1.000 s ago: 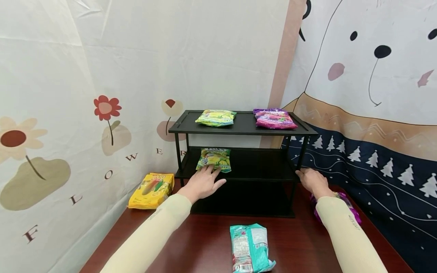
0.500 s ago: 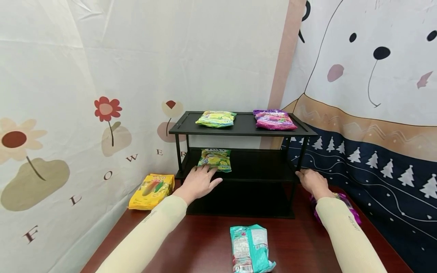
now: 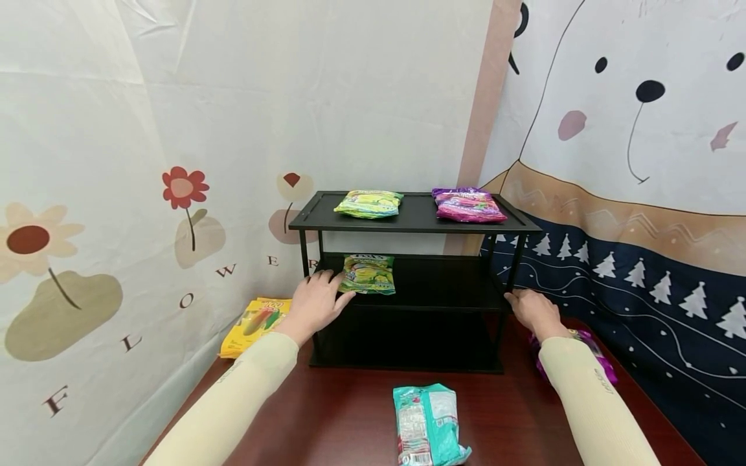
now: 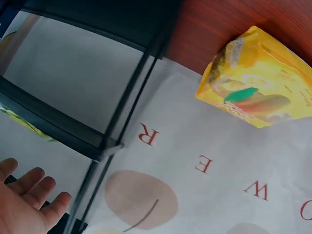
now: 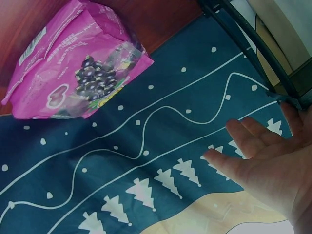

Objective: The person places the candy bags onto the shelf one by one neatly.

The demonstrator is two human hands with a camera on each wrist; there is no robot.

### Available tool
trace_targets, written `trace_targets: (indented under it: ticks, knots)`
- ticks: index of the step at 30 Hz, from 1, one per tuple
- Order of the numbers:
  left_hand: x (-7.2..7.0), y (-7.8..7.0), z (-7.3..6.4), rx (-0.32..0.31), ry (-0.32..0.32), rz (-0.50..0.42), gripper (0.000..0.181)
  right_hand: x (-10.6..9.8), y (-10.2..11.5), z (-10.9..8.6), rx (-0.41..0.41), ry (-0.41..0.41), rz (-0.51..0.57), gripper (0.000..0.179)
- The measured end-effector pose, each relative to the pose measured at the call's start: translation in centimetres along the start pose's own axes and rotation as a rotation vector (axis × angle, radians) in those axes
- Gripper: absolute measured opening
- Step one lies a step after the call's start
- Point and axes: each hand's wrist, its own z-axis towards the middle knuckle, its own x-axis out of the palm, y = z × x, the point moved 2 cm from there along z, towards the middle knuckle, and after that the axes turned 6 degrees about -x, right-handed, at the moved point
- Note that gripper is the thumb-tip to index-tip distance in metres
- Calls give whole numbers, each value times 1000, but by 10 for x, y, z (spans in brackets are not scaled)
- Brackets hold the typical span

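A three-tier black rack (image 3: 408, 224) stands in front of me. On its middle shelf lies a green candy bag (image 3: 370, 274) with lemon-like pictures. My left hand (image 3: 315, 303) is just left of that bag, near the left front post, with its thumb tip close to the bag's lower corner. Its fingers (image 4: 35, 181) are loosely extended in the left wrist view and hold nothing. At the right front corner of the middle shelf, my right hand (image 3: 533, 310) pinches the rack. In the right wrist view, its other fingers (image 5: 251, 134) extend loosely away from the post.
On the top shelf lie a yellow-green bag (image 3: 370, 203) and a purple-pink bag (image 3: 469, 204). A turquoise bag (image 3: 428, 424) lies on the reddish table (image 3: 344, 414). A yellow mango bag (image 4: 258, 80) stands left of the rack, a purple grape bag (image 5: 80, 63) right of it.
My left hand has drawn off the green candy bag and shifted left toward the rack's post. The bag slid slightly right earlier. My right hand stays at the rack's corner.
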Motion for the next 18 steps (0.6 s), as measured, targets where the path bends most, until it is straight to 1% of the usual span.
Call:
trace_targets:
  ticks: [3,7,10,13,18]
  knots:
    - [-3,7,-2,-31,-5,9,56,0,1,0,2,-5,-1,45]
    - [-4,16,-7,-74,-15,0,54,1,3,-1,11,2,-5,47]
    - [-4,22,-10,-81,-49,-12,50,1,4,-1,16,8,-8,48]
    - [-4,27,-11,-93,-80,-13,48,1,4,-1,10,-3,-8,46]
    - [-5,37,-11,-175,-98,-5,49,0,2,-1,-2,-12,-10,44]
